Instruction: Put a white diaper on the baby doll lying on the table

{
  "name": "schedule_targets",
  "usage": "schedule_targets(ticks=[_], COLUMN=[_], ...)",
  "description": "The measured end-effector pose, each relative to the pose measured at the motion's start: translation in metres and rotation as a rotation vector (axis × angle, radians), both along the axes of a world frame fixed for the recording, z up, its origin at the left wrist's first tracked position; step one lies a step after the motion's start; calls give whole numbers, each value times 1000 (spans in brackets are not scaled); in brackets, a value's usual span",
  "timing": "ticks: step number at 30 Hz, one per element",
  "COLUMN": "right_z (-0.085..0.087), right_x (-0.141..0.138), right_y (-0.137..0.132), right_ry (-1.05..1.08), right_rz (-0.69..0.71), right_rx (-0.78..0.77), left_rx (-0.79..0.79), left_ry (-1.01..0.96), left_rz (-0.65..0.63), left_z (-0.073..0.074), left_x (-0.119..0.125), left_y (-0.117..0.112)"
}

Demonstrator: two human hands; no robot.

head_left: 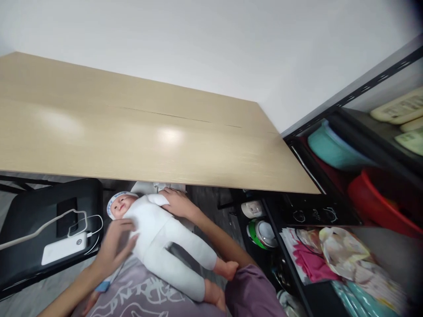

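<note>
A baby doll (155,233) in a white long-sleeved top, white trousers and a patterned headband lies on its back across my lap. Its head points up and left, its bare feet down and right. My right hand (176,202) is closed around the end of the doll's far sleeve, below the table edge. Beside the doll's near shoulder is my left hand (117,242), thumb and fingers apart and slightly blurred, with nothing visible between them. Under my left forearm shows a small blue band (103,286), partly hidden.
Ahead stretches a wooden table (148,145). On a black stool (26,220) at left lie a white power bank (64,249) and cables. The right-hand shelf holds a teal basin (333,147), a red basin (380,202) and bagged cloths (346,251).
</note>
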State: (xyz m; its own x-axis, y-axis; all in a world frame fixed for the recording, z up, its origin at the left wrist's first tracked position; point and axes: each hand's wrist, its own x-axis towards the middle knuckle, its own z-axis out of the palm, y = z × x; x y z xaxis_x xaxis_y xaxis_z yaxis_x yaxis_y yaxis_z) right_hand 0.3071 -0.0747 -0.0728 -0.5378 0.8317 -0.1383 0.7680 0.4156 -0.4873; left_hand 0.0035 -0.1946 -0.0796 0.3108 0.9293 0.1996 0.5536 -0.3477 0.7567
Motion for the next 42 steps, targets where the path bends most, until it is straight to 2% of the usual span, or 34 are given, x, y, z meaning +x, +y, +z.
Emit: schedule_targets(ticks=[1, 3, 6, 8, 10, 13, 15, 17, 20, 23, 26, 29, 32, 35, 38, 42], right_z=[7, 20, 39, 52, 68, 92, 107, 119, 131, 130, 116, 96, 77, 62, 52, 43], right_x=[-3, -10, -21, -25, -23, -3, 18, 40, 67, 87, 105, 126, 147, 161, 167, 166], right_y=[-2, -6, -6, -6, -9, -22, -36, -52, -69, -68, -51, -27, -1, 26, 56, 100], right_ry=[4, 3, 1, 4, 14, 42, 69, 99, 131, 148, 144, 109, 83, 60, 48, 51], right_rz=[16, 51, 101, 134, 163, 200, 182, 85, -130, -286, -383, -446, -501, -561, -604, -622], right_rx=[24, 56, 106, 148, 193, 281, 345, 376, 320, 269, 293, 333, 375, 426, 473, 504], left_rx=[-59, -240, -470, -501, -463, -413, -404, -376, -240, -74, 54, 125, 177, 218, 248, 341], left_ry=[16, 73, 152, 191, 193, 76, -2, -15, 89, 257, 397, 496, 509, 503, 471, 468], left_rz=[128, 298, 351, 339, 345, 345, 293, 217, 110, 15, -53, -112, -118, -47, 13, -23], left_z=[-12, -32, -49, -52, -51, -41, -29, -12, 23, 62, 94, 113, 118, 114, 103, 84], left_x=[-20, -49, -66, -64, -58, -52, -53, -57, -61, -51, -27, 2, 25, 39, 47, 50], left_y=[-10, -30, -48, -54, -58, -63, -63, -56, -22, 32, 89, 140, 183, 223, 260, 309])
